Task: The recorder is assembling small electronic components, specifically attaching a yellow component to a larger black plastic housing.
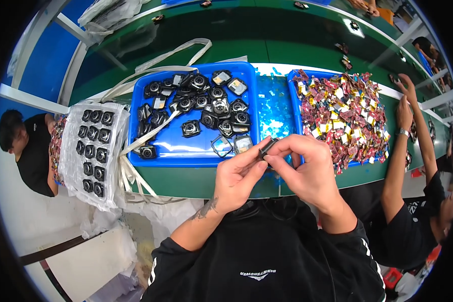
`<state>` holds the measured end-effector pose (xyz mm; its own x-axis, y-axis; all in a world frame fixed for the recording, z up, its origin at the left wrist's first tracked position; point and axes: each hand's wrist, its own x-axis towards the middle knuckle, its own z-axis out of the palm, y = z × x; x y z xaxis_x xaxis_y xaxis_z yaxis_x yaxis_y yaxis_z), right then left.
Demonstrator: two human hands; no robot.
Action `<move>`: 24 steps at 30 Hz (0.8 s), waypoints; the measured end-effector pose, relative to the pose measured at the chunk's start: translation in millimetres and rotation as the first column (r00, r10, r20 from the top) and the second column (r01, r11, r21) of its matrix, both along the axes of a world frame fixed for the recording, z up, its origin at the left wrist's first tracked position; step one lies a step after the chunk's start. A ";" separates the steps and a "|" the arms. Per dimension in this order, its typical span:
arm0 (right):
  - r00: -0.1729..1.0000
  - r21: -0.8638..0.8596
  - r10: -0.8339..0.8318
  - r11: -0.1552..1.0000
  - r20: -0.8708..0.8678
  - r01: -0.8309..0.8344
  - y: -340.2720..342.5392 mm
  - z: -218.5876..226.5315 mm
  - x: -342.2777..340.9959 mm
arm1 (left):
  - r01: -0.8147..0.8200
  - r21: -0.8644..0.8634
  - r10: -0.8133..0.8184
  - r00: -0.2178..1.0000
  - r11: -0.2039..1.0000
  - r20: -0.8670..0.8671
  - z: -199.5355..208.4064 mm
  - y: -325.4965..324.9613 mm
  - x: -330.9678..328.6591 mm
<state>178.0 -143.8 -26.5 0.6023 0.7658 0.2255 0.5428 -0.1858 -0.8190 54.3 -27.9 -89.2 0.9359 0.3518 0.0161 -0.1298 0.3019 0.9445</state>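
Between the fingertips of both hands is a small black watch case, held almost edge-on, so its faces are hidden. My left hand pinches it from the left with thumb and fingers. From the right, my right hand grips its other end. Just beyond my left hand stands a blue tray with many black watch cases heaped in it, some showing round sensor backs. To the right, beyond my right hand, another blue tray is piled high with small red circuit pieces with yellow and white bits.
Blue film scraps lie between the trays. At left, a clear plastic tray holds rows of watch cases. Pale straps trail over the left blue tray. Behind runs a green conveyor. Co-workers sit left and right, one reaching toward the conveyor.
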 end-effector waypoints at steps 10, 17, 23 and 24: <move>0.999 0.010 -0.032 0.999 -0.018 0.032 3.6 -10.0 0.0 | -0.078 -0.050 0.080 0.996 0.996 0.036 -7.0 -5.9 1.0; 0.938 0.114 -0.019 0.991 -0.345 0.063 -13.1 -25.1 -1.3 | -0.279 -0.233 0.306 0.948 0.932 0.090 3.9 -1.2 21.5; 0.840 0.188 0.038 0.979 -0.541 0.077 -11.3 -31.0 -6.0 | -0.199 0.278 0.184 0.980 0.940 0.080 18.1 18.4 1.6; 0.808 0.208 0.093 0.978 -0.581 0.037 -13.0 -29.9 -4.0 | -0.183 0.444 0.161 0.983 0.877 0.088 21.1 19.6 0.9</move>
